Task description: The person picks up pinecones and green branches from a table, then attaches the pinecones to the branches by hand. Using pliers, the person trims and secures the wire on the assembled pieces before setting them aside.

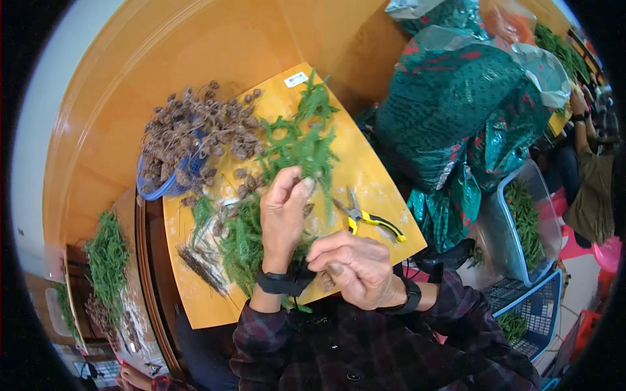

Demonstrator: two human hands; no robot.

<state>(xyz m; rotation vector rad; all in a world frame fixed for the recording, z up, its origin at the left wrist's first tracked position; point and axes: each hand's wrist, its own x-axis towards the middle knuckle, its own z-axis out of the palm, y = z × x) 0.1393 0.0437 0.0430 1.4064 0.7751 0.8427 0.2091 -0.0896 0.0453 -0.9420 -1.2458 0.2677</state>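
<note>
My left hand [284, 208] is closed in a pinch on a green artificial pine sprig [305, 148], whose tips spread above the fingers and look slightly blurred. Lower and to the right, my right hand [357, 270] is closed, fingers curled against the thumb. Something brownish shows below its fingertips, too hidden to name. Yellow-and-black pliers [373, 220] lie with jaws apart on the yellow board [385, 189], just above my right hand. More green sprigs [242, 244] rest beside and partly under my left wrist. Thin dark wire-like stems [203, 266] lie at the board's left.
A blue basket [163, 189] heaped with brown dried cones [195, 127] stands at the upper left. Large green plastic bags [456, 98] bulge on the right, above a clear bin [521, 221] and blue crate [531, 313] with greenery. Other people's hands [578, 101] show at the edges.
</note>
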